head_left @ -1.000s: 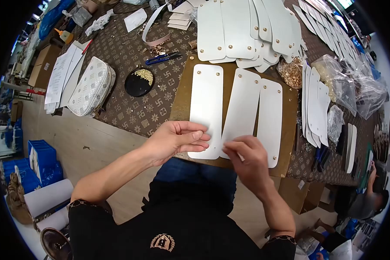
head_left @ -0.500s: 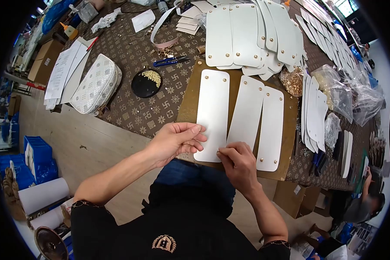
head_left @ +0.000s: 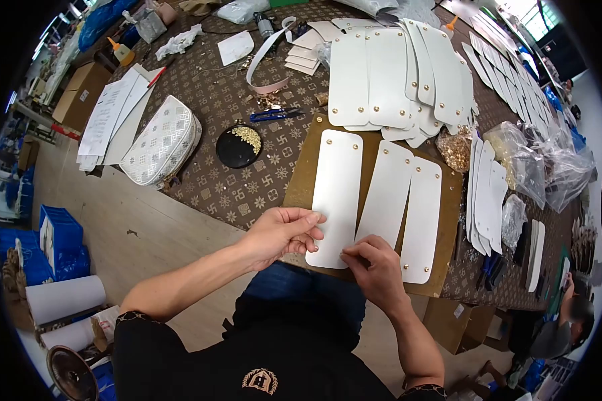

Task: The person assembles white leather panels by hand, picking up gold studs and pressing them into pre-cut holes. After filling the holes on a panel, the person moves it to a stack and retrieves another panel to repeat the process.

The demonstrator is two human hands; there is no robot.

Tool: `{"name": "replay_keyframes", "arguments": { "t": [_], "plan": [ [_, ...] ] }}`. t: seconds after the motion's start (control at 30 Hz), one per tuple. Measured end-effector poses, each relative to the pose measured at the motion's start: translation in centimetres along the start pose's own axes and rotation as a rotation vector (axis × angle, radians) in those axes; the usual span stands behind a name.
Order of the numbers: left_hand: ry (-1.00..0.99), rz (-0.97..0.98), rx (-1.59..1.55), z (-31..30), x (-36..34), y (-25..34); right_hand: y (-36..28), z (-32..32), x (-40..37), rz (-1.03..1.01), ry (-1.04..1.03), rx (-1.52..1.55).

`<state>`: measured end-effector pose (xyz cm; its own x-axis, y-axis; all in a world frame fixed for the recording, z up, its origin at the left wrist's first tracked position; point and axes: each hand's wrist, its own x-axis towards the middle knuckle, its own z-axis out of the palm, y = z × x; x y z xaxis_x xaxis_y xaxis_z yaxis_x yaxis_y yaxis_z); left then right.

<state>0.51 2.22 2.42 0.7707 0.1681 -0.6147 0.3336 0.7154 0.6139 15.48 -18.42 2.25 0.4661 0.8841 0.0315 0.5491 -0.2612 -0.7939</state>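
Observation:
A white strap-like panel (head_left: 338, 180) with two gold studs at its far end lies on a brown board (head_left: 301, 184). Over its left edge my left hand (head_left: 284, 235) is closed, thumb against curled fingers; anything inside is too small to make out. At the panel's near right corner my right hand (head_left: 378, 267) pinches its fingertips together, hiding that corner and whatever they hold. Beside it lies a second white panel (head_left: 384, 187), its near end partly behind my right hand. A third panel (head_left: 421, 217) shows gold studs at both ends.
Stacked white panels (head_left: 388, 80) lie beyond the board. A black dish (head_left: 237, 154) of small gold pieces, blue-handled snips (head_left: 274, 115) and a patterned pouch (head_left: 162, 142) are to the left. A bag of studs (head_left: 455, 148) sits at right; another person (head_left: 562, 327) is far right.
The camera view has tilted, so the table sits lower in the picture. Both hands keep nearly the same closed poses at the near end of the left panel.

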Motion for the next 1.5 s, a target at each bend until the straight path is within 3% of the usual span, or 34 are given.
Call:
{"name": "replay_keyframes", "arguments": {
  "t": [0.2,0.3,0.43,0.63,0.73,0.8,0.93,1.03,1.13,1.23,1.37,1.5],
  "plan": [
    [0.043,0.005,-0.009,0.2,0.2,0.3,-0.7,0.1,0.3,0.049,0.001,-0.038],
    [0.047,0.000,-0.004,-0.1,0.3,0.3,-0.5,0.6,0.5,-0.090,0.019,-0.196],
    [0.001,0.053,-0.008,-0.7,0.4,0.7,-1.1,0.2,1.0,-0.081,-0.016,-0.218],
    [-0.034,0.050,-0.157,0.1,0.3,-0.8,-0.6,0.3,0.1,-0.025,-0.011,-0.054],
    [-0.007,0.028,-0.214,0.4,0.0,-0.8,-1.1,-0.4,-0.9,0.080,0.134,0.063],
    [0.006,0.061,-0.210,-0.5,0.4,-1.2,-1.3,-2.0,-1.0,-0.117,0.220,-0.067],
    [0.143,0.164,0.042,-1.4,-0.5,0.2,1.7,-6.2,-2.7,0.081,0.440,-0.356],
    [0.204,0.169,0.283,-1.3,-0.5,0.5,3.4,-7.6,-4.3,0.261,0.421,-0.414],
    [0.131,0.056,0.372,-0.1,-0.6,1.4,3.2,-7.0,-4.2,0.275,0.324,-0.506],
    [0.011,-0.087,0.212,0.2,-0.7,2.0,2.6,-7.5,-2.7,0.371,0.306,-0.432],
    [0.012,-0.140,0.051,0.4,-0.6,2.7,2.1,-9.5,-1.4,0.461,0.293,-0.432],
    [0.000,-0.126,0.008,0.1,-0.5,2.7,3.2,-11.4,-2.1,0.470,0.441,0.311]
  ]
}}
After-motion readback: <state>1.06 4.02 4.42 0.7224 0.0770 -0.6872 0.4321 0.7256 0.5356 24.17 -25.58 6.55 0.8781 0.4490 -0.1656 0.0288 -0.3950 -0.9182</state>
